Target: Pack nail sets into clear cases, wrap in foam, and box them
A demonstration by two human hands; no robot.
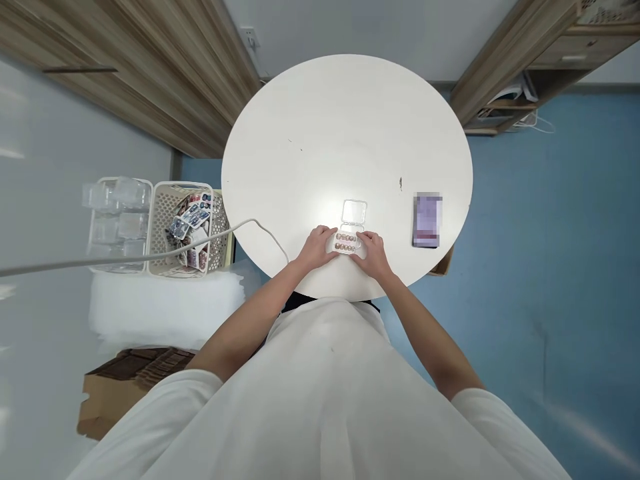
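Note:
Between my two hands is a small pale card of press-on nails (345, 243), brownish and set in two rows. My left hand (317, 247) grips its left edge, with fingers at the top corner and thumb low. On the other side, my right hand (373, 255) holds the right edge in a similar way. A clear plastic box (355, 211) lies with its lid open just behind the card. The card hides most of the box's near half, so I cannot tell whether it rests in the box or is held above it.
The round white table (345, 120) carries a blurred purple phone-like object (427, 220) at right. A grey cable (240, 225) reaches over its left edge. Left of the table stand a white basket of nail packs (156, 230), a basket of clear boxes (120, 217) and a cardboard box (107, 407).

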